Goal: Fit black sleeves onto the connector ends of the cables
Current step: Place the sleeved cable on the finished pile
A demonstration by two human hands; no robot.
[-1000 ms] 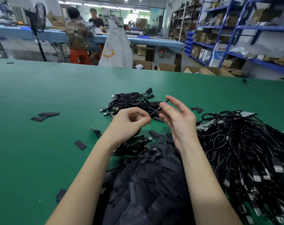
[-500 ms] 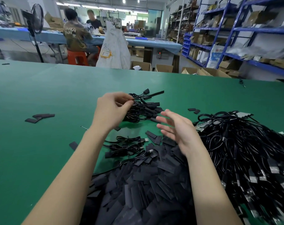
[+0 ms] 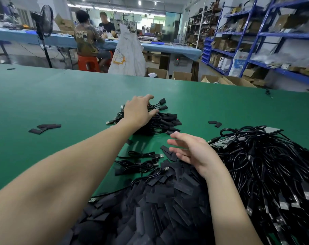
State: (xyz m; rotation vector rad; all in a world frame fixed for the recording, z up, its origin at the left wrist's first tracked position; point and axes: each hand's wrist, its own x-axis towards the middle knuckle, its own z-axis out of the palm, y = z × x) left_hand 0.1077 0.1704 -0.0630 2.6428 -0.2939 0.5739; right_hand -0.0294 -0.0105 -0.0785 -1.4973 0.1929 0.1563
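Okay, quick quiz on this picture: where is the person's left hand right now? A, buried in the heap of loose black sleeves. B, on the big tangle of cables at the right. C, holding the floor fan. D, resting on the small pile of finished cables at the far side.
D: the left hand lies with fingers spread on the small pile of sleeved cables, far from the loose sleeves.

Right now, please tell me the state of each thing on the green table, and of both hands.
left hand: fingers spread, resting on the finished cables.
right hand: open, holds nothing, above the loose sleeves.
finished cables: piled, ends sleeved.
loose sleeves: heaped, flat, unused.
unsleeved cables: tangled heap, connectors bare.
two coiled cables: lying apart, connectors bare.
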